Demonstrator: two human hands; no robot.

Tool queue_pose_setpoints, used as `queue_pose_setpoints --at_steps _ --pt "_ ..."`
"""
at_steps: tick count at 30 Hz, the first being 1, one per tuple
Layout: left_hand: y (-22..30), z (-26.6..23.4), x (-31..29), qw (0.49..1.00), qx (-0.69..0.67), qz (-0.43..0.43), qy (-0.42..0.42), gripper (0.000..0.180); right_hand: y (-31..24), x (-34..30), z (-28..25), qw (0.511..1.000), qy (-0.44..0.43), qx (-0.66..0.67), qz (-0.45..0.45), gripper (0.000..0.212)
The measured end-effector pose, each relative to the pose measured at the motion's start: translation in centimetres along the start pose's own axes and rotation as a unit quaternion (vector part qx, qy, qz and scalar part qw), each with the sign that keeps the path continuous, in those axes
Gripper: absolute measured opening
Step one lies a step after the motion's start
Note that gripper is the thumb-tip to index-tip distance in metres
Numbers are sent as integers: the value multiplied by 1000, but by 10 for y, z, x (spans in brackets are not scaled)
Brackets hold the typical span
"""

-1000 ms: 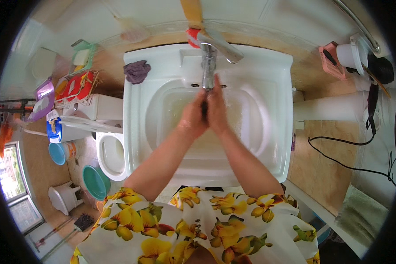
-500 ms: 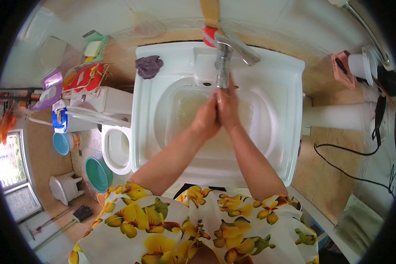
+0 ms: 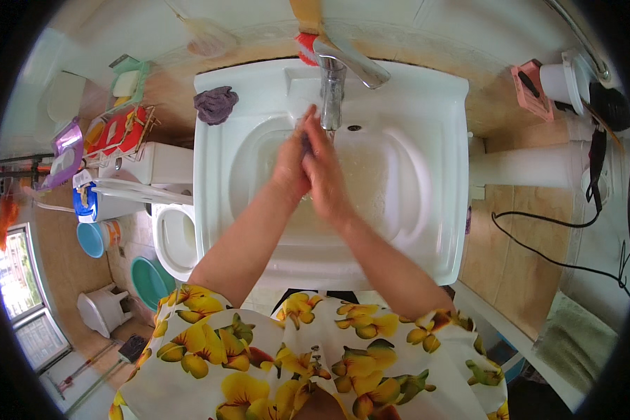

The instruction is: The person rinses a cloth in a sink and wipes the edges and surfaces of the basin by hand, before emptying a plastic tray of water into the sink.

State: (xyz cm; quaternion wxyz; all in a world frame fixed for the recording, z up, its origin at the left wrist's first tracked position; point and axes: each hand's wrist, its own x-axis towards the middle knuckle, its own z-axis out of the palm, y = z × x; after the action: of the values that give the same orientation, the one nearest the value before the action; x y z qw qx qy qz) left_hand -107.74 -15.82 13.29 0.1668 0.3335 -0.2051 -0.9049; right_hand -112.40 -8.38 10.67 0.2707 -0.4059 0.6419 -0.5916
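Over the white washbasin [image 3: 437,140], my left hand [image 3: 290,164] and my right hand [image 3: 324,171] are pressed palm to palm. Their fingers are stretched out and point toward the chrome tap [image 3: 332,94]. Both hands are open; a small dark patch shows between the palms, and I cannot tell whether it is shadow or a thing. Water runs from the spout just right of my fingertips. Shallow water with bubbles lies in the bowl. A crumpled dark purple cloth [image 3: 215,105] rests on the basin's far left corner.
Behind the tap stands a red-bristled brush [image 3: 306,49]. At left are a toilet [image 3: 176,238], a green basin [image 3: 152,281], a blue bucket [image 3: 91,239] and a white stool [image 3: 105,310]. A black cable [image 3: 539,218] and pink holder [image 3: 532,91] are at right.
My hands have moved left from under the spout, still together, and the fingers now stretch out past its side. The whole view has shifted slightly.
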Motion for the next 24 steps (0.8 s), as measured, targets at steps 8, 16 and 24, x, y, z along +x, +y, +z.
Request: queue_pose_setpoints --at_steps 8,16,24 --pt "1 -40 30 993 -57 -41 -94 40 -6 -10 13 993 52 -13 -105 54" --pt "-2 -7 17 998 17 23 53 42 -3 -14 14 994 63 -10 -84 55" --pt "4 -5 26 996 0 -60 65 52 -1 -12 8 988 101 -34 -114 53"
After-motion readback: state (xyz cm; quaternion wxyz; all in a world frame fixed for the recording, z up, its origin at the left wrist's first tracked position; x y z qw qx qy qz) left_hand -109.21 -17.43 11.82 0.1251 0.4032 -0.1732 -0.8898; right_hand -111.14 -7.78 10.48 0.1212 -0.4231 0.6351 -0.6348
